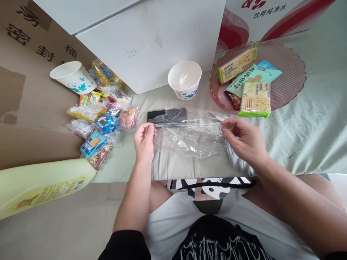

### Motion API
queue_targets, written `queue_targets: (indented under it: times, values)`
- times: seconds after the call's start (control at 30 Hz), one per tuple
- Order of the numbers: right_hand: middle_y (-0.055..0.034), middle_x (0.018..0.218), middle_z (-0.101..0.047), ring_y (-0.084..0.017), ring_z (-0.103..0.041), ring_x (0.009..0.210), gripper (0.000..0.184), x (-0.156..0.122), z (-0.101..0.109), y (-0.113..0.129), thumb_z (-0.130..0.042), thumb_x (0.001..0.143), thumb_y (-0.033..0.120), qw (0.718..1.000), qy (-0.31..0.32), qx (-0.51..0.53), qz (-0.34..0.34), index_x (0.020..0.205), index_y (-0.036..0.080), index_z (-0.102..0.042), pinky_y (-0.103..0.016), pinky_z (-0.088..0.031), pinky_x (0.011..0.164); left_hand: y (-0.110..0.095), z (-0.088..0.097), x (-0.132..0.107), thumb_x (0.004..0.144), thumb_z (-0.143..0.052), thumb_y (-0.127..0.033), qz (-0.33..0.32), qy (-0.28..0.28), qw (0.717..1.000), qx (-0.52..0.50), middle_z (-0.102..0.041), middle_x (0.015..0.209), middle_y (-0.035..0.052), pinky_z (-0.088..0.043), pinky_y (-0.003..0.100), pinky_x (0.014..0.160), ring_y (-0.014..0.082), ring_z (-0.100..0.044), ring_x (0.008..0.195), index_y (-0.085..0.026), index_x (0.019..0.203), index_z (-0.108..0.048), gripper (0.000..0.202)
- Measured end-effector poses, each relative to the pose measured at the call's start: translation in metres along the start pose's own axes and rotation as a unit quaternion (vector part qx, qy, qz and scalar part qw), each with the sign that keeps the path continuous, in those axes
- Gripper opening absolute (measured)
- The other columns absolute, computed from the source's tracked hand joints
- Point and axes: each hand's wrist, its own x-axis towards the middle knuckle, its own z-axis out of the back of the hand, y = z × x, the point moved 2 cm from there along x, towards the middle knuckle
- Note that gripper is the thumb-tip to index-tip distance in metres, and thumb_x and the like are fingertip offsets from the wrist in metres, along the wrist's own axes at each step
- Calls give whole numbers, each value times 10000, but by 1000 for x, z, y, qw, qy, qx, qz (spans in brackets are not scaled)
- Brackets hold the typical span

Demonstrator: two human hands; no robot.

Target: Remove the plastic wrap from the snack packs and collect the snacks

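Note:
A thin, crinkled sheet of clear plastic film [189, 139] stretches between my two hands just over the cloth. My left hand [145, 139] pinches its left end between thumb and fingers. At the right end, my right hand [244, 139] grips the edge the same way. The edge runs taut in narrow lines from hand to hand, and the rest hangs loose toward me. Whether it is a bag or a stretch cover I cannot tell. Behind and partly under the film lies a dark phone [169, 115]. A white paper bowl [184, 79] with blue leaf prints stands beyond it.
On the right, a pink ribbed plate [287, 77] bears several snack packs. Wrapped snacks [105, 122] are heaped at left, with a tilted paper cup [73, 76] on them. A yellow-green bottle [46, 184] lies at lower left. White [151, 43] and brown [40, 108] boxes stand behind.

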Motion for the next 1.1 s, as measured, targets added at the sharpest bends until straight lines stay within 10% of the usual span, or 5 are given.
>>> queue_targets:
  times: [1.1]
  values:
    - [-18,715,-628,-169,-550,609,55,-1,0,4,-575,813,244,998,11,-29,49,793,255,-625,-317,-456,557,0,-1,-1,771,-737,-407,8,16,1000,10,-562,679,-15,-400,212,542,103,-518,608,-204,791,-621,234]
